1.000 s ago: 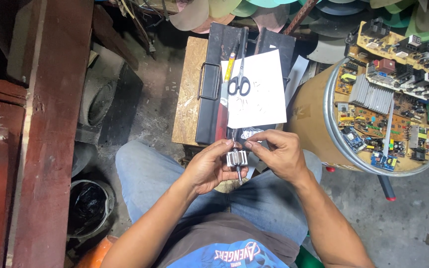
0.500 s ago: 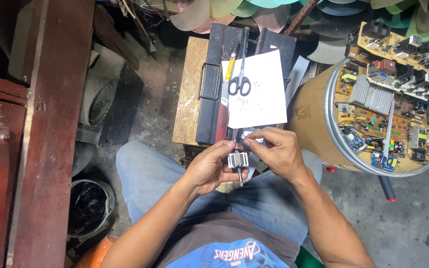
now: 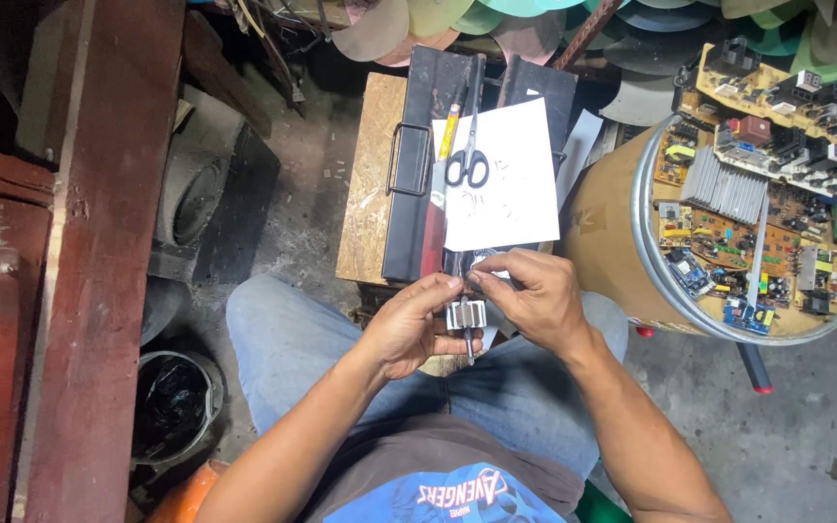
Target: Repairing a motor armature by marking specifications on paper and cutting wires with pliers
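Metal-grey and small, a finned component (image 3: 466,314) sits between the two hands above the person's lap, just in front of the near edge of the low surface (image 3: 372,184). The left hand (image 3: 407,327) closes its grip on it from the left, thumb and fingers pinched around its side. The right hand (image 3: 527,295) comes in from the right with its fingertips (image 3: 478,278) pressed together at the top of the part; they seem to pinch something thin there, though what exactly is too small to tell. A thin stem or pin (image 3: 469,347) hangs below the part, between the hands.

Just beyond the hands lies a white sheet of paper (image 3: 511,184), resting on a dark metal case (image 3: 418,165) with a wire handle on its left side. Black-handled scissors (image 3: 468,160) lie on the left edge of the paper, blades pointing away from the person, and a yellow pencil (image 3: 449,131) lies just beside them. The case itself sits on the chipboard top of the surface.

To the right stands a round cardboard drum (image 3: 612,242) with a metal rim, filled with circuit boards (image 3: 767,194). To the left runs a reddish wooden beam (image 3: 99,242), and near its foot stands a bucket (image 3: 171,407) lined with black plastic. The person wears blue jeans (image 3: 293,339).
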